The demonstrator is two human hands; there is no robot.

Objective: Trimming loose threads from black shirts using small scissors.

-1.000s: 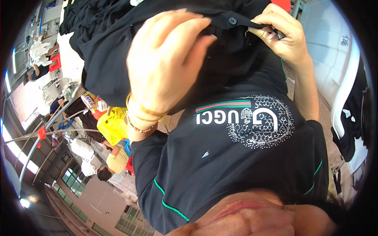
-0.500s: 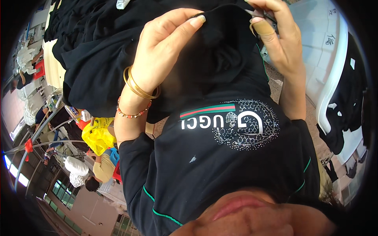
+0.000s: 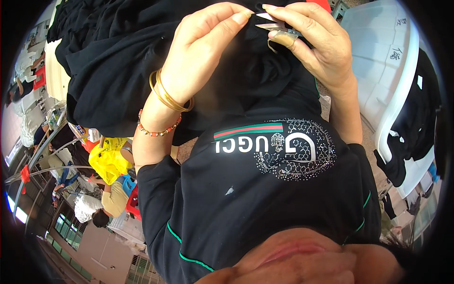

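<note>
Thumb and forefinger of the left hand point(image 3: 203, 45) press together at the tips, though what lies between them is too small to tell; the right hand point(image 3: 321, 42) pinches small metal snips point(image 3: 272, 27) between thumb and fingers, blades parted and aimed at the left fingertips, presumably so the points stay near that pinch; a tan wrap point(image 3: 285, 39) covers the right thumb, likely guarding it against the metal; black cloth point(image 3: 118, 66) spreads in folds beneath and beyond both hands, probably piled there for easy reach; a pale tub point(image 3: 378, 57) stands to the right; a yellow bag point(image 3: 111, 163) sits off left.
</note>
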